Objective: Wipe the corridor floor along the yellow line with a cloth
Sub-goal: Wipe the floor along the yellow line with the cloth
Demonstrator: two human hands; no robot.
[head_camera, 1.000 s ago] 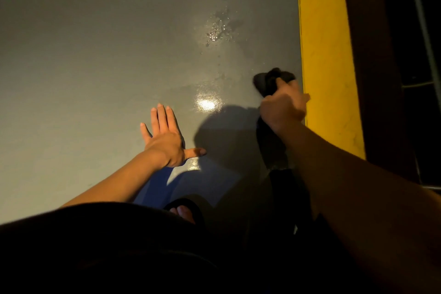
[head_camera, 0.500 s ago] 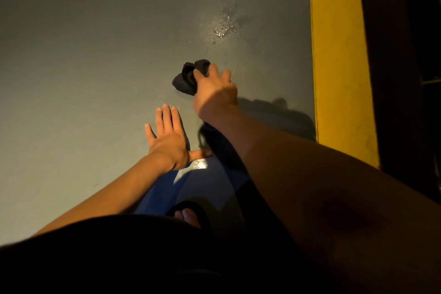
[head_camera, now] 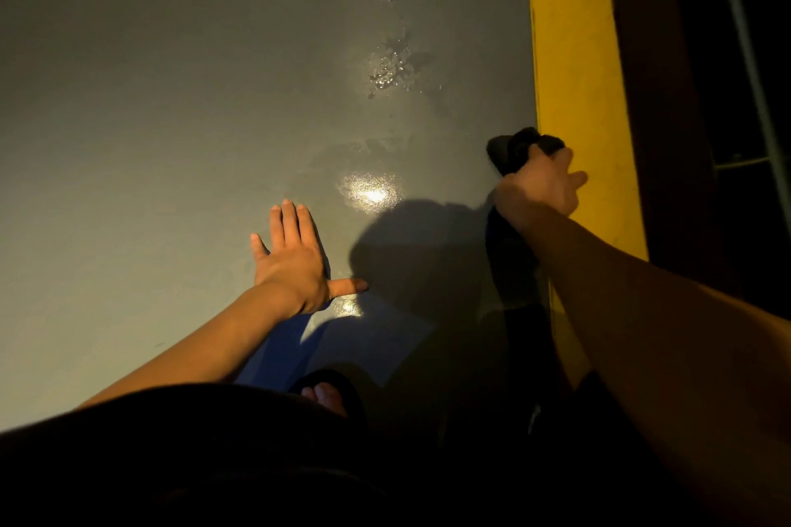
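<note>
A person crouches over a dim corridor floor (head_camera: 171, 98), seen from a head-worn camera. Bottom of frame: dark clothing fills the lower edge, w/ bare toes (head_camera: 325, 396) in a dark sandal just showing at lower centre. Above that, the left hand (head_camera: 291, 261) lies flat on the grey floor at centre-left, fingers straight & together, thumb stuck out toward the right, palm down. A blue-tinged shadow runs from under the forearm toward the bottom of the frame, & a larger dark shadow spreads across the floor btwn the two arms.

At centre-right, the right hand (head_camera: 537, 186) grips a bunched dark cloth (head_camera: 515, 148), fingers curled round it; the wad sticks out past the knuckles toward the top of the frame and sits on the floor right at the inner edge of the yellow line (head_camera: 569, 56), its far tip touching or overlapping the paint; can't tell which. The hand's outer fingers lie over the yellow.

Farther up, a bright glare spot (head_camera: 370, 193) shines on a damp-looking patch at centre. Beyond it, upper centre, a cluster of water droplets (head_camera: 391, 66) glistens. The yellow line runs up the right side to the top edge, w/ a dark strip beyond it at far right.
</note>
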